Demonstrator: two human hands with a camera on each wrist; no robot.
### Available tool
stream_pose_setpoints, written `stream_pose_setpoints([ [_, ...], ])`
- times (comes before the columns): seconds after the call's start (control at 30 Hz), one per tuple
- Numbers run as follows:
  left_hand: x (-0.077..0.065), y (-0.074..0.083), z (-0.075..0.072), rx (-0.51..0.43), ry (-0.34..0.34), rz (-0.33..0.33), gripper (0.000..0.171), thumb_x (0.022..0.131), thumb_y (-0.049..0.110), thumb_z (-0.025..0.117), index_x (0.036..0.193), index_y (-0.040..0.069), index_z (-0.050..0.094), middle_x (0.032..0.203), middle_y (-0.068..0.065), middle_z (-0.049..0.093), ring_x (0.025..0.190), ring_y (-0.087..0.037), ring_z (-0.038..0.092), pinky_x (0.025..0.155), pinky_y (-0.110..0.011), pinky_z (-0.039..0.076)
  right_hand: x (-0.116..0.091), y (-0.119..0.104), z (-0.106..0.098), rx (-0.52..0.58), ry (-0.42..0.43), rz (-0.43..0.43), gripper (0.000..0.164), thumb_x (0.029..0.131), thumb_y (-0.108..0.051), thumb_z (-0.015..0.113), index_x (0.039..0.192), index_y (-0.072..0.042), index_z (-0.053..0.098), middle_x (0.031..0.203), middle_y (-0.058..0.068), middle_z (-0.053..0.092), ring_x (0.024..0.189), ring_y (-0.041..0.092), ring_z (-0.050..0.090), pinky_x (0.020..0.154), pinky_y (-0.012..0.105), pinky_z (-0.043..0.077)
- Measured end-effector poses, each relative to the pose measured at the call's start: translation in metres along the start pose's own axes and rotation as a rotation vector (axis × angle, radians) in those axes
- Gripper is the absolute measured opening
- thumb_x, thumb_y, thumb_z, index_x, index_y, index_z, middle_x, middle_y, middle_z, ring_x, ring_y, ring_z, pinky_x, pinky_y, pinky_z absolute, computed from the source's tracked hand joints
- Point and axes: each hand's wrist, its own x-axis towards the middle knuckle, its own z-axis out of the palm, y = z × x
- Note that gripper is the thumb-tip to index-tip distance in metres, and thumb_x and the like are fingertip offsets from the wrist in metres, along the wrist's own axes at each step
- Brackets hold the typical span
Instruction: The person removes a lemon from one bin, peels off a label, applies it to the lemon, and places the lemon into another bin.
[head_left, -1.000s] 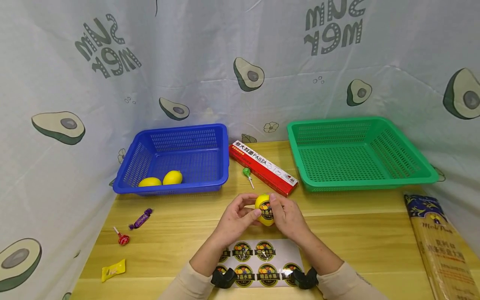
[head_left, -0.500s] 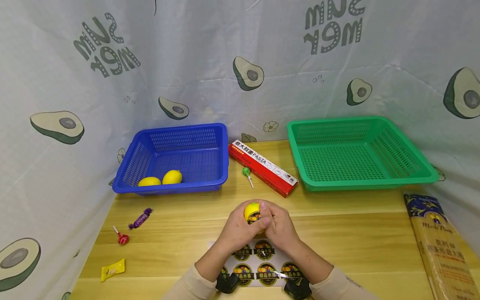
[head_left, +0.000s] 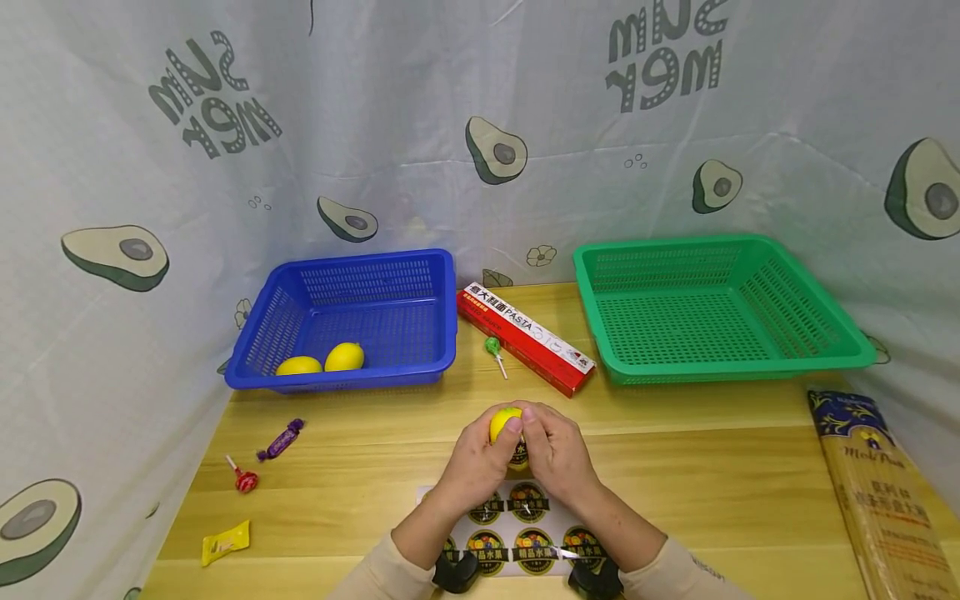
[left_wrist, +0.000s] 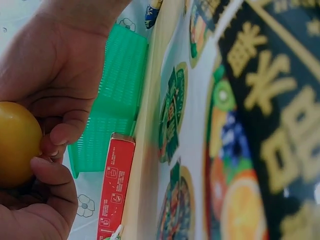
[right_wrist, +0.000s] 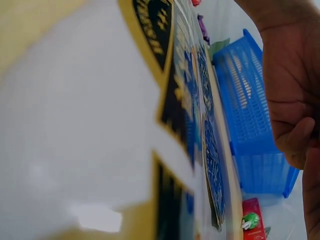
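A yellow lemon [head_left: 504,423] is held between both hands, just above the front middle of the table. My left hand [head_left: 472,467] curls round its left side, thumb on its front. From the right, my right hand [head_left: 562,462] grips it, thumb beside the other one. A round black and gold label [head_left: 519,455] on the lemon shows below the thumbs; the rest is covered by fingers. Beneath the hands lies a white sheet of matching stickers [head_left: 510,521]. The left wrist view has the lemon [left_wrist: 17,145] at its left edge, fingertips meeting beside it.
At back left stands a blue basket [head_left: 375,379] holding two lemons [head_left: 345,357]. A green basket [head_left: 735,367] is at back right, with a red pasta box [head_left: 525,337] and green lollipop [head_left: 492,346] between. Wrapped sweets [head_left: 282,440] lie left; packaged spaghetti [head_left: 877,492] lies right.
Both hands have drawn closer together and shifted slightly left and down with the lemon. Its label, facing up a second ago, is now mostly behind the thumbs. The thumbs have moved over its front.
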Motion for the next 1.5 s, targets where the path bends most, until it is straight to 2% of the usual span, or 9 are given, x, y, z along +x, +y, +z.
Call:
stream_pose_setpoints([
  [0.17,-0.001,-0.002,-0.002,0.011,0.003,0.024,0.043,0.113,0.036,0.033,0.132,0.014,0.065,0.124,-0.005,0.071,0.119,-0.016,0.064,0.106,-0.031,0.051,0.0,0.0,0.001,0.016,0.014,0.006,0.024,0.102,-0.003,0.052,0.106,-0.004,0.076,0.097,0.007,0.077,0.092,0.011,0.071,0.08,0.031,0.06],
  [0.4,-0.001,-0.005,0.001,0.026,0.089,0.008,0.055,0.114,0.036,0.024,0.101,0.006,0.069,0.083,-0.006,0.066,0.076,-0.006,0.058,0.073,-0.022,0.051,0.0,-0.003,0.002,0.049,0.014,0.1,0.024,0.104,-0.007,0.052,0.105,-0.005,0.076,0.093,0.006,0.074,0.082,0.002,0.062,0.07,0.024,0.056],
  [0.63,0.004,-0.008,0.001,0.091,0.134,-0.014,0.058,0.114,0.033,0.027,0.083,0.005,0.068,0.073,-0.005,0.065,0.066,-0.006,0.056,0.064,-0.022,0.051,0.005,-0.004,-0.003,0.016,-0.075,0.243,0.03,0.107,-0.019,0.049,0.107,-0.006,0.076,0.09,0.004,0.074,0.079,0.006,0.063,0.072,0.026,0.056],
  [0.77,0.007,-0.007,-0.009,0.157,0.036,-0.023,0.06,0.113,0.041,0.024,0.099,0.008,0.072,0.089,-0.007,0.072,0.081,-0.012,0.063,0.078,-0.027,0.053,0.013,-0.001,-0.013,0.021,-0.185,0.371,0.032,0.107,-0.028,0.049,0.107,-0.01,0.075,0.085,0.003,0.071,0.076,0.009,0.06,0.07,0.025,0.053],
  [0.9,0.009,-0.003,-0.021,0.04,-0.138,0.011,0.046,0.111,0.04,0.036,0.149,0.019,0.051,0.136,-0.012,0.063,0.102,-0.021,0.065,0.088,-0.037,0.056,0.022,0.002,-0.025,0.096,-0.309,0.495,0.031,0.106,-0.037,0.052,0.113,-0.01,0.066,0.088,0.008,0.069,0.064,0.014,0.061,0.056,0.029,0.054],
  [1.03,0.009,0.001,-0.027,-0.097,-0.271,0.047,0.054,0.104,0.023,0.06,0.155,0.019,0.042,0.15,-0.016,0.049,0.101,-0.018,0.064,0.082,-0.029,0.058,0.027,0.003,-0.034,0.169,-0.346,0.565,0.034,0.106,-0.039,0.052,0.113,-0.007,0.058,0.087,0.012,0.067,0.054,0.019,0.059,0.047,0.035,0.053],
  [1.13,0.008,0.002,-0.026,-0.184,-0.273,0.027,0.054,0.097,0.012,0.069,0.148,0.014,0.048,0.147,-0.017,0.046,0.095,-0.012,0.065,0.078,-0.021,0.056,0.029,0.004,-0.037,0.192,-0.328,0.577,0.036,0.108,-0.04,0.045,0.112,-0.006,0.056,0.085,0.01,0.065,0.056,0.019,0.058,0.047,0.035,0.054],
  [1.27,0.008,0.001,-0.022,-0.299,-0.187,-0.017,0.055,0.094,0.006,0.072,0.142,0.012,0.045,0.139,-0.02,0.048,0.091,-0.012,0.067,0.078,-0.021,0.057,0.029,0.002,-0.036,0.193,-0.328,0.548,0.042,0.112,-0.038,0.034,0.111,-0.004,0.057,0.072,0.01,0.061,0.053,0.02,0.057,0.047,0.036,0.054],
  [1.5,0.009,-0.002,-0.015,-0.274,-0.123,0.052,0.06,0.092,0.001,0.073,0.145,0.012,0.047,0.132,-0.018,0.037,0.1,-0.019,0.067,0.085,-0.023,0.059,0.022,-0.004,-0.027,-0.072,-0.297,0.356,0.034,0.102,-0.038,0.059,0.121,-0.011,0.065,0.085,0.006,0.068,0.07,0.012,0.057,0.062,0.025,0.049],
])
